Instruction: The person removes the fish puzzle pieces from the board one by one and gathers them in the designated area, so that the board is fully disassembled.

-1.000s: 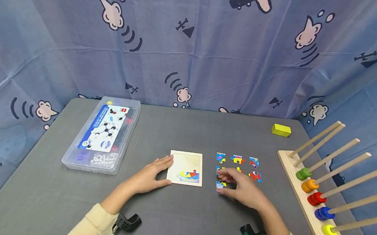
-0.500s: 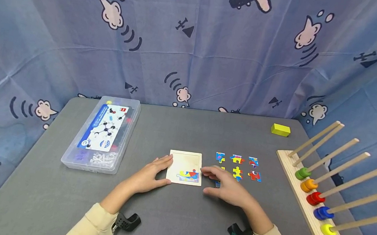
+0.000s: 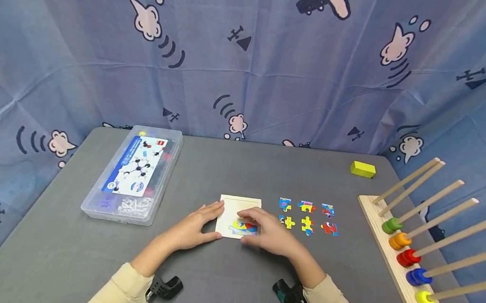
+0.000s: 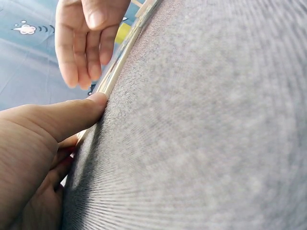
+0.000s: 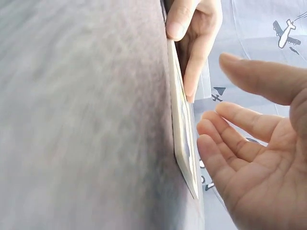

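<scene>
A square wooden puzzle tray lies on the table, with colourful jigsaw pieces in its near right corner. Along its left side rests my left hand, index fingertip near the far corner and thumb at the near one. In the left wrist view that thumb lies straight against the tray's edge. My right hand hovers over the tray's right part, its thumb and fingers apart. The right wrist view shows nothing between those fingers. Beneath this hand, part of the tray and table is hidden.
Several loose jigsaw pieces lie in rows right of the tray. A yellow block stands at the back right. Tall pegs rise from a wooden bead rack on the right. A clear plastic case lies on the left.
My right hand has moved left from the loose pieces to over the tray, uncovering the second row of pieces. My left hand has stayed at the tray's left side.
</scene>
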The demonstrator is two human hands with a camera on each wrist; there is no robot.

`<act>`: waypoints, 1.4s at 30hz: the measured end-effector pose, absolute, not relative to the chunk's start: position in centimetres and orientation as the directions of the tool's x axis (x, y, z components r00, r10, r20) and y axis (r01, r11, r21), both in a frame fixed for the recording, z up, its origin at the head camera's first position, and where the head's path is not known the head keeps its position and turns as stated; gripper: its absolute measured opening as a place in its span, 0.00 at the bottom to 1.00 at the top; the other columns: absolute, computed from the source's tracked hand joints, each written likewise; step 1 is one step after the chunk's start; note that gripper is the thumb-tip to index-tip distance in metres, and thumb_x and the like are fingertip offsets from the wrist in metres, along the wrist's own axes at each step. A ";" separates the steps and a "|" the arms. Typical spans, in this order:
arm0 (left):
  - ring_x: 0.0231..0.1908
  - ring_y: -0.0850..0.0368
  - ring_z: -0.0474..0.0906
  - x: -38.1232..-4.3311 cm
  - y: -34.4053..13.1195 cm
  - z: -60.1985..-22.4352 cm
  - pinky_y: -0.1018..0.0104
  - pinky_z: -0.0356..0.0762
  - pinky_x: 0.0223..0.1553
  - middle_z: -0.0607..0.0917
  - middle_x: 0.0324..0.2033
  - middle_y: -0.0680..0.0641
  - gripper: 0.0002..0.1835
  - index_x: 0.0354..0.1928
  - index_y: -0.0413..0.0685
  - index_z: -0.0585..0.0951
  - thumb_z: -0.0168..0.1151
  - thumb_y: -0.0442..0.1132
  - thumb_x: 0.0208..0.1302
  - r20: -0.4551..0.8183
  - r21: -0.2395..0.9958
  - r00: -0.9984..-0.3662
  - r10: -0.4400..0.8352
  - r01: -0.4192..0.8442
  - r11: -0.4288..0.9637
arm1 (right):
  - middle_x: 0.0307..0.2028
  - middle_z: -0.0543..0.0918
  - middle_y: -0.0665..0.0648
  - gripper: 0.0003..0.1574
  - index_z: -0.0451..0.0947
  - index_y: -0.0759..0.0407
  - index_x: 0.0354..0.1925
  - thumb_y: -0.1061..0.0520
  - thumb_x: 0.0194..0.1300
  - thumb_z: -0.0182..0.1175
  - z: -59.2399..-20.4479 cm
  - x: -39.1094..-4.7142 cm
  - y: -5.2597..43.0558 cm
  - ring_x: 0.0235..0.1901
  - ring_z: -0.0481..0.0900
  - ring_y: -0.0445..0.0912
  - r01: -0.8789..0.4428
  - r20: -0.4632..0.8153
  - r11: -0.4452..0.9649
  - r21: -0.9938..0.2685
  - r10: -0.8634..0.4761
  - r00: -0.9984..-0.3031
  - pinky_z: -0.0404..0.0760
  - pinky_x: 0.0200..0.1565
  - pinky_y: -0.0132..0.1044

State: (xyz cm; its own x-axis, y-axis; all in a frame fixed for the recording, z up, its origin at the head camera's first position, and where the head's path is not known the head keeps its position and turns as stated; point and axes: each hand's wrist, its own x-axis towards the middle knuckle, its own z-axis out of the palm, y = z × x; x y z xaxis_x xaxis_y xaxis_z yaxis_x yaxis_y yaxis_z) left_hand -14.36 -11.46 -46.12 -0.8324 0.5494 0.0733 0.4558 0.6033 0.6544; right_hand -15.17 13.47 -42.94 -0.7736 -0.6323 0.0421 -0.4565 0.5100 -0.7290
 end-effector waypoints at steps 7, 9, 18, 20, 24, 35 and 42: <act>0.71 0.46 0.55 -14.4 -11.4 -46.4 0.45 0.50 0.71 0.61 0.70 0.42 0.38 0.68 0.36 0.63 0.65 0.45 0.61 0.073 0.652 -0.828 0.556 0.462 0.602 | 0.49 0.78 0.56 0.29 0.76 0.61 0.54 0.57 0.53 0.69 -43.8 -15.5 12.5 0.46 0.76 0.47 -0.454 0.019 0.565 -0.689 -0.612 -0.791 0.76 0.50 0.38; 0.71 0.46 0.55 -14.4 -11.5 -46.5 0.46 0.50 0.71 0.61 0.71 0.42 0.38 0.68 0.37 0.63 0.64 0.46 0.61 0.068 0.650 -0.829 0.555 0.459 0.605 | 0.49 0.78 0.56 0.28 0.77 0.61 0.53 0.58 0.53 0.69 -43.8 -15.4 12.4 0.45 0.75 0.47 -0.452 0.014 0.577 -0.681 -0.607 -0.795 0.76 0.49 0.38; 0.71 0.47 0.55 -14.3 -11.5 -46.3 0.46 0.50 0.71 0.61 0.71 0.43 0.37 0.68 0.37 0.64 0.65 0.45 0.61 0.076 0.656 -0.831 0.551 0.458 0.600 | 0.47 0.76 0.53 0.24 0.80 0.59 0.48 0.59 0.51 0.71 -44.0 -15.1 12.0 0.47 0.74 0.47 -0.433 -0.009 0.613 -0.661 -0.583 -0.812 0.75 0.51 0.41; 0.71 0.46 0.55 -14.3 -11.5 -46.2 0.45 0.51 0.71 0.61 0.70 0.42 0.37 0.68 0.36 0.64 0.65 0.45 0.60 0.078 0.654 -0.830 0.552 0.461 0.600 | 0.46 0.76 0.53 0.23 0.80 0.59 0.47 0.59 0.50 0.71 -44.0 -15.1 11.9 0.47 0.73 0.46 -0.431 -0.008 0.616 -0.659 -0.579 -0.815 0.75 0.51 0.41; 0.71 0.46 0.55 -14.2 -11.4 -46.1 0.45 0.51 0.71 0.61 0.70 0.42 0.37 0.68 0.36 0.64 0.65 0.45 0.60 0.077 0.652 -0.829 0.553 0.462 0.601 | 0.46 0.76 0.52 0.23 0.79 0.58 0.46 0.59 0.50 0.71 -44.1 -15.0 11.8 0.46 0.73 0.46 -0.420 -0.002 0.613 -0.670 -0.567 -0.824 0.74 0.51 0.41; 0.70 0.46 0.56 -14.3 -11.5 -46.1 0.45 0.51 0.71 0.62 0.70 0.42 0.37 0.68 0.36 0.64 0.66 0.44 0.60 0.086 0.650 -0.831 0.550 0.465 0.601 | 0.41 0.76 0.51 0.17 0.77 0.56 0.43 0.62 0.53 0.68 -44.5 -15.0 11.8 0.40 0.72 0.44 -0.414 0.040 0.583 -0.700 -0.546 -0.837 0.74 0.46 0.38; 0.71 0.46 0.56 -14.3 -11.5 -46.3 0.46 0.51 0.71 0.62 0.70 0.42 0.38 0.68 0.36 0.64 0.66 0.44 0.60 0.085 0.650 -0.832 0.549 0.464 0.602 | 0.40 0.77 0.51 0.16 0.77 0.55 0.43 0.65 0.54 0.66 -44.6 -15.0 11.8 0.40 0.73 0.44 -0.438 0.068 0.576 -0.690 -0.551 -0.832 0.75 0.45 0.37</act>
State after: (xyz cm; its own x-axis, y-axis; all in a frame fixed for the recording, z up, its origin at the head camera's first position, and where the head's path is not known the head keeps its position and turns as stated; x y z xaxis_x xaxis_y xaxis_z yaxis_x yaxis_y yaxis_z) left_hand -14.33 -11.47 -46.26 -0.8317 0.5486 0.0852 0.4636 0.6019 0.6502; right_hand -15.00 11.78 -44.56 -0.8318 -0.5509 0.0683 -0.4383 0.5763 -0.6898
